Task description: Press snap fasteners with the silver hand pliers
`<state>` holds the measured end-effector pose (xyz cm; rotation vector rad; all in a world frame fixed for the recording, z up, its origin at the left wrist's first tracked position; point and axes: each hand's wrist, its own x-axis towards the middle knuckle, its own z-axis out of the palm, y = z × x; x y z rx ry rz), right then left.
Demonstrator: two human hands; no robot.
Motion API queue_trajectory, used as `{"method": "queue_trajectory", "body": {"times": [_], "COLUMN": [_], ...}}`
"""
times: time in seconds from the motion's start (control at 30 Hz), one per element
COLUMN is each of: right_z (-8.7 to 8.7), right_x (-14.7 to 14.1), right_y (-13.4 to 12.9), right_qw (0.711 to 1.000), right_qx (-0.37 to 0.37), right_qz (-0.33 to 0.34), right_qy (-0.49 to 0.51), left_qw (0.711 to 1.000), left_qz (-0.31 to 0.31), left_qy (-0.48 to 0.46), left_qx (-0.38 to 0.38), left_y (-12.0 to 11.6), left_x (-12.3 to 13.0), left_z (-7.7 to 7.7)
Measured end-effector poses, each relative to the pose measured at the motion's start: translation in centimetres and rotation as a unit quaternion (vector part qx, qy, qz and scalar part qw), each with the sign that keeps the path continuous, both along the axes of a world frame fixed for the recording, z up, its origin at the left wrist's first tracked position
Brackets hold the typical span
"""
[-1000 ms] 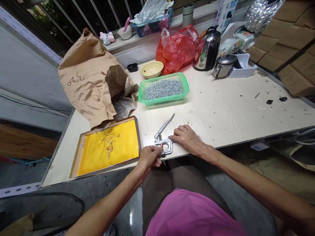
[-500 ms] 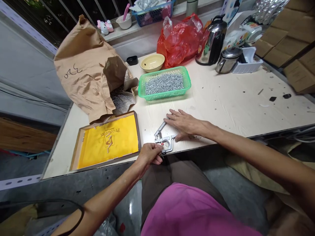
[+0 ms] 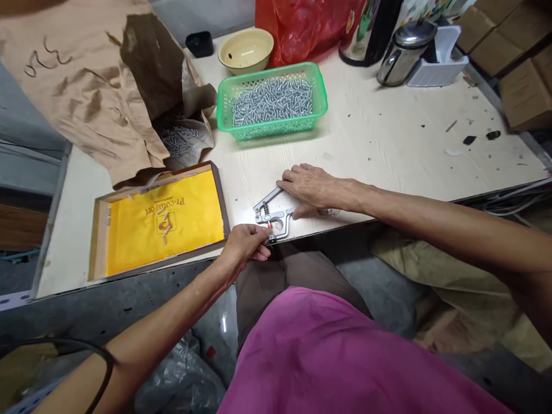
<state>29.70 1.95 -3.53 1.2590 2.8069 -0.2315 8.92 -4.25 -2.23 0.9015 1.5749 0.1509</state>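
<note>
Silver hand pliers (image 3: 288, 214) with a spring and a C-shaped jaw lie at the table's front edge, their handles spread apart. My right hand (image 3: 313, 187) is on them, fingers over the upper handle and thumb by the lower one. At the jaw, close to a small red part, my left hand (image 3: 248, 242) is closed in a pinch. What sits between its fingertips is hidden. Left of my hands, a shallow box (image 3: 100, 241) holds a yellow sheet (image 3: 190, 215) with several small metal pieces on it.
Behind the pliers stands a green basket (image 3: 321, 95) full of small metal springs or screws. A torn brown paper bag (image 3: 86, 98) spills similar pieces at the left. Farther back are a cream bowl (image 3: 245, 49), a red plastic bag (image 3: 297, 29) and a metal pot (image 3: 399, 60).
My view has tilted down and come closer, so the table's things sit higher in the picture. Both hands keep their places at the pliers; the handles look about equally spread.
</note>
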Motion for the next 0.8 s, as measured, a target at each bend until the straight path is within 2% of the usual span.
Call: {"method": "queue_trajectory", "body": {"times": [0.13,0.23,0.3,0.33,0.37,0.4,0.47,0.5,0.57,0.67,0.8], "right_z": [0.0,0.7,1.2,1.4,1.5,1.6,1.6,1.6,1.6,1.9,2.5], "right_x": [0.5,0.4,0.1,0.0,-0.1,-0.1,-0.2,-0.2,-0.2,-0.1,-0.2], "right_y": [-0.8,-1.3,-1.7,-1.8,-2.0,-2.2,-2.5,-2.6,-2.8,-3.2,-3.7], "right_qw": [0.999,0.999,0.998,0.998,0.997,0.997,0.998,0.998,0.998,0.995,0.99], "right_qx": [-0.011,-0.012,-0.012,-0.013,-0.013,-0.011,-0.004,-0.001,-0.002,-0.025,-0.031], "right_qz": [-0.032,-0.036,-0.039,-0.04,-0.04,-0.041,-0.041,-0.042,-0.043,-0.061,-0.105], "right_qy": [-0.014,-0.034,-0.048,-0.054,-0.058,-0.059,-0.053,-0.049,-0.049,-0.071,-0.088], "left_qw": [1.0,1.0,0.995,0.983,0.96,0.924,0.838,0.801,0.752,0.723,0.7], "left_qz": [0.02,-0.01,-0.064,-0.095,-0.128,-0.161,-0.237,-0.279,-0.356,-0.421,-0.455], "left_qy": [-0.009,0.002,0.047,0.083,0.12,0.152,0.184,0.186,0.18,0.195,0.237], "left_qx": [0.005,0.003,0.064,0.132,0.22,0.313,0.456,0.495,0.525,0.512,0.497], "left_y": [-0.1,-0.2,-0.5,-0.7,-0.8,-0.8,-0.6,-0.3,0.5,1.8,2.7], "left_x": [0.1,-0.2,-0.5,-0.5,-0.4,-0.2,0.6,1.1,2.0,3.0,3.6], "left_z": [-0.2,-0.2,0.2,0.3,0.5,0.6,0.5,0.3,-0.4,-1.2,-1.1]}}
